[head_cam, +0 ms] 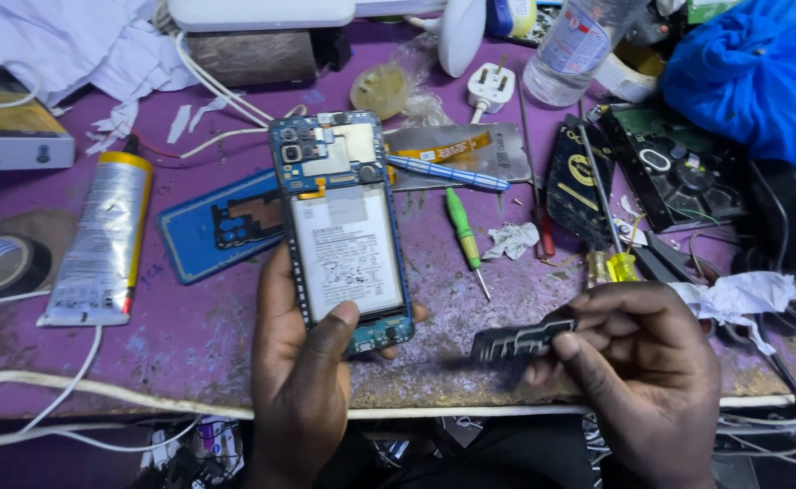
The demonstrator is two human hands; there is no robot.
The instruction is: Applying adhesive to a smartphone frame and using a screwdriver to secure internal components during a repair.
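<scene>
My left hand (303, 380) holds an opened blue phone (343, 226) upright over the purple table, back cover off, its white battery and circuit board showing; my thumb rests on the phone's lower end. My right hand (638, 371) pinches a small dark plastic cover piece (517, 340) at the lower right, a little to the right of the phone.
The blue back cover (212, 226) lies left of the phone beside a glue tube (99, 240). A green screwdriver (464, 235), a blue-striped tool (448, 172), a yellow-handled screwdriver (608, 226), a white plug (490, 86), a water bottle (574, 45), a tape roll (0, 263) and white cables (99, 391) crowd the table.
</scene>
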